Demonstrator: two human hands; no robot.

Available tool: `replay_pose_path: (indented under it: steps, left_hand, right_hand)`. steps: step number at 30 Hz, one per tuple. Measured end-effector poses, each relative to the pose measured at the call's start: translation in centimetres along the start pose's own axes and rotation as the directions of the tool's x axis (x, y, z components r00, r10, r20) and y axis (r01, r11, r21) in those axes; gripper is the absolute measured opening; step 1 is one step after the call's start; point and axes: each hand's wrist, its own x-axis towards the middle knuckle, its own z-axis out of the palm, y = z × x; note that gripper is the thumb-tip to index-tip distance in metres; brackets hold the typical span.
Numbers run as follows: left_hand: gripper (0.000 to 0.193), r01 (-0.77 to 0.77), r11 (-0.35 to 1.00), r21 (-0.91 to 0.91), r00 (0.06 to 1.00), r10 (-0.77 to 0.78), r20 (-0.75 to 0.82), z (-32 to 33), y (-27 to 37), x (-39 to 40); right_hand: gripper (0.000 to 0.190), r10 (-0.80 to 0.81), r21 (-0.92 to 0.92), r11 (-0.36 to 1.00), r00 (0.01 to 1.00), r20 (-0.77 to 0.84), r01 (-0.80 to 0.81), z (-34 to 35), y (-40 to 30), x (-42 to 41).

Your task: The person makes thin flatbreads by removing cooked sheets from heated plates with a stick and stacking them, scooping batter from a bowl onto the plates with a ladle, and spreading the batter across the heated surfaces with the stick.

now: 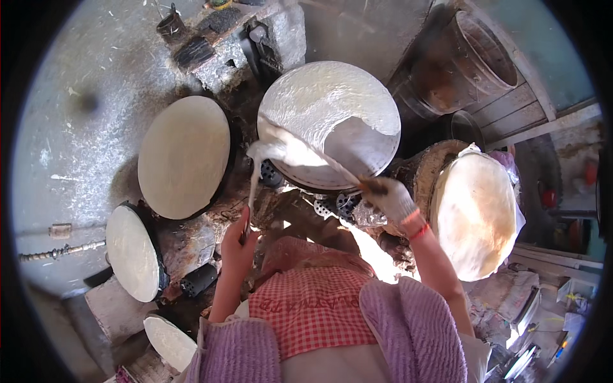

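A large round griddle (pixel 362 152) lies before me, its surface mostly coated with pale wet batter (pixel 330 86). A bare dark patch shows at its lower right. My right hand (pixel 390 198), in a whitish knit glove, grips the handle of a long thin spreader (pixel 318 155) whose blade reaches across the griddle to its left rim. My left hand (pixel 238 246) is bare and closed around a slim handled utensil (pixel 254 182), upright and smeared with batter. Its batter-covered head (pixel 268 149) is at the griddle's left edge, close to the spreader; whether they touch I cannot tell.
Left of me stand round plates coated pale: a large one (pixel 184 158), a smaller one (pixel 132 253) and another (pixel 170 342). A stack of thin round flatbreads (pixel 474 215) is at my right. Perforated coal briquettes (pixel 198 280) lie around; a metal drum (pixel 462 62) stands behind.
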Motion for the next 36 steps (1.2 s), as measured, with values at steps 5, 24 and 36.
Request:
replay_pose_path:
  steps: [5,24,36]
  left_hand:
    - [0.054,-0.2,0.98,-0.025,0.946,0.2,0.254,-0.1,0.8,-1.4]
    - [0.037,0.318,0.195,-0.928,0.885,-0.411,0.217,-10.7,-5.6,-1.9]
    - [0.04,0.19,0.145,-0.971,0.906,-0.408,0.117,-10.2,-6.6,-6.4]
  right_hand:
    - [0.063,0.024,-0.43,0.892,0.966,-0.258,-0.137,4.2,11.2,-7.5]
    - [0.024,0.157,0.797,0.601,0.969,-0.192,0.06,23.9,0.4,0.8]
    - [0.034,0.21,0.422,0.907,0.878,-0.431,-0.01,1.2,5.9,-1.5]
